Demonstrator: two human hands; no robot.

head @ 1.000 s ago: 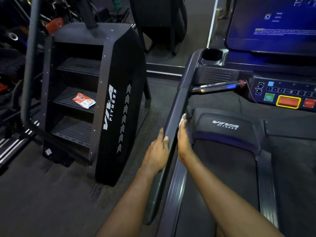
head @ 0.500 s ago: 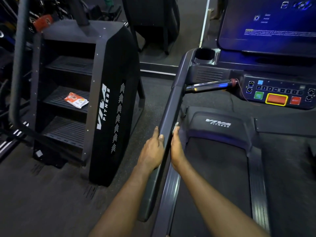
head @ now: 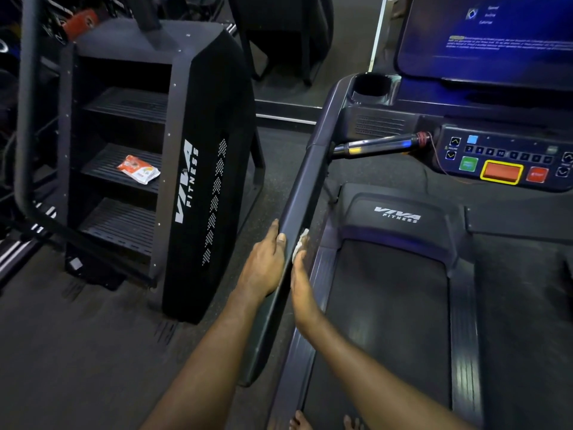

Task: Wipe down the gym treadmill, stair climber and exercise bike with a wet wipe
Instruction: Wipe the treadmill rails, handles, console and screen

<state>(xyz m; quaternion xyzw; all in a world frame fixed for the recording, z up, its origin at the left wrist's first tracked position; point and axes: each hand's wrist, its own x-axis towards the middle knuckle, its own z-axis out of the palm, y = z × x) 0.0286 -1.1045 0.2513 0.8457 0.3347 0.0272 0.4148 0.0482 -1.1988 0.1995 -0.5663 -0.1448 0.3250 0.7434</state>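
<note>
I stand on the treadmill, with both hands on its dark left handrail. My left hand lies flat against the rail's outer side, thumb on the top edge. My right hand lies along the inner side, fingers straight, and presses a white wet wipe to the rail; only a crumpled bit shows at the fingertips. The black stair climber stands to the left across a strip of floor. No exercise bike is clearly visible.
An orange-and-white wipes packet lies on the stair climber's middle step. The treadmill console with coloured buttons and a lit screen is ahead on the right, beside a cup holder. My bare toes show at the bottom edge.
Both hands have slid together a little down the handrail toward me, the wipe still under my right fingers. The view has shifted slightly.
</note>
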